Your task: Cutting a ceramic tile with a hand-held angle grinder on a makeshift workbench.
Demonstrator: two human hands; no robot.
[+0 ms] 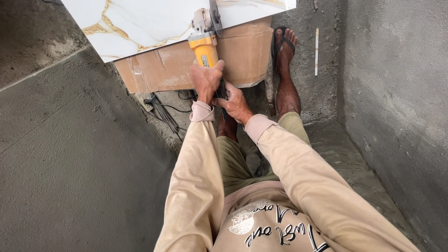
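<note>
Gripping the yellow angle grinder [204, 46] lengthwise: left hand [206, 80] wrapped around its body nearer the white tile [140, 21], right hand [235, 104] clasped behind at the tail.

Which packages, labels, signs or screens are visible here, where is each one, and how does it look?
Flat brown cardboard package: under the white marble-patterned tile, rectangular, worn, with tape patches at its left end.
Small dark label: on the yellow angle grinder body, just above the left hand; narrow rectangle, too small to read.
White printed design: on the beige shirt, bottom of the view.
No signs or screens.
</note>
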